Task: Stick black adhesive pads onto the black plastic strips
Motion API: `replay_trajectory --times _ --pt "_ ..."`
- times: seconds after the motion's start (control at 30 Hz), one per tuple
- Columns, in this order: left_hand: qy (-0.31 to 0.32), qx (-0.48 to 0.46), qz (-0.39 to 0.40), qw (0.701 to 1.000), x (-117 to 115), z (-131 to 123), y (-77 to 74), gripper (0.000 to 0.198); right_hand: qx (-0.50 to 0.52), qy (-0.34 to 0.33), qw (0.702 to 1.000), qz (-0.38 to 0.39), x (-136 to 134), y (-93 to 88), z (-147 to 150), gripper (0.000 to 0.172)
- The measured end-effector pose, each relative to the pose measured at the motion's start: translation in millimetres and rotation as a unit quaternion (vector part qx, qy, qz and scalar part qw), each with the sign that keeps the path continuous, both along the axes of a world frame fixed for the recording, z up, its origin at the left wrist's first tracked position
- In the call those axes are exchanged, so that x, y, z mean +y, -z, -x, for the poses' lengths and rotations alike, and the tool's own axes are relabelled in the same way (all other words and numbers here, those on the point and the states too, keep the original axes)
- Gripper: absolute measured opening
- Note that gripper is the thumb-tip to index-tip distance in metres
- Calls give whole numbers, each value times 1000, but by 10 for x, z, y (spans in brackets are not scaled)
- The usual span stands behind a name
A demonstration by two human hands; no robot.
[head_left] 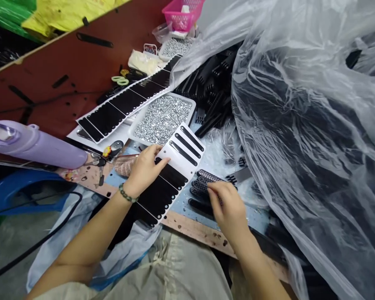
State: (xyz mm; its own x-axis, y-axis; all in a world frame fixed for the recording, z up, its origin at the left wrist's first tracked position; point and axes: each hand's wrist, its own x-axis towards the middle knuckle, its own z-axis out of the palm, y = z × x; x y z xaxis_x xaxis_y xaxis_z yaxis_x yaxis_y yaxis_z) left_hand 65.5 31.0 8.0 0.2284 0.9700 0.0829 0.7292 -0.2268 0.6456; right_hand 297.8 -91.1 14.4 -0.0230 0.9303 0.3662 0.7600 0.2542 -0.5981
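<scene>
My left hand point(144, 167) lies with its fingers spread flat on a long white backing sheet point(187, 160) of black strips, which runs from the table edge toward a tray. My right hand point(226, 204) is curled over a small row of black studded combs point(206, 178) on the table, fingertips pinching at them. A grey tray point(192, 104) full of silver rhinestones stands just beyond the sheet. A beaded bracelet point(127, 195) circles my left wrist.
A second sheet of black strips point(125, 103) lies beyond the tray. A pile of black combs point(211, 89) lies under a big clear plastic bag point(312, 125) at right. A lilac bottle point(34, 143), keys point(108, 152), green scissors point(120, 80) and a pink basket point(183, 14) stand at left and back.
</scene>
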Motion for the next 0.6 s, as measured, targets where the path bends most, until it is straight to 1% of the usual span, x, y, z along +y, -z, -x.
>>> replay_trajectory --times 0.07,0.17,0.23,0.3,0.37,0.43,0.47,0.5,0.53,0.57,0.6 --pt "52 -59 34 996 48 -32 -34 22 0 -36 999 -14 309 6 197 24" --pt "153 -103 53 981 27 -41 -164 17 18 -56 998 -37 664 40 454 33" --pt "193 -100 51 975 -9 -12 -242 16 47 -69 996 -31 799 54 571 35" --pt "214 -97 47 971 -25 32 -272 17 104 -79 991 -4 868 51 618 33" --pt "226 -94 45 969 -1 77 -252 19 188 -50 980 30 894 20 574 29" --pt "217 -82 41 972 55 108 -199 22 270 33 962 32 875 -44 438 30" --pt "200 -70 32 977 82 114 -168 24 299 85 950 15 841 -87 344 32" --pt "169 -53 11 984 99 111 -139 25 313 126 941 -7 787 -133 242 35" --pt "126 -31 -22 991 99 97 -114 27 312 148 938 -25 713 -178 140 35" --pt "80 -8 -61 995 76 73 -94 30 296 147 943 -34 620 -214 47 33" --pt "37 10 -101 994 27 39 -79 34 261 118 958 -18 514 -236 -30 29"
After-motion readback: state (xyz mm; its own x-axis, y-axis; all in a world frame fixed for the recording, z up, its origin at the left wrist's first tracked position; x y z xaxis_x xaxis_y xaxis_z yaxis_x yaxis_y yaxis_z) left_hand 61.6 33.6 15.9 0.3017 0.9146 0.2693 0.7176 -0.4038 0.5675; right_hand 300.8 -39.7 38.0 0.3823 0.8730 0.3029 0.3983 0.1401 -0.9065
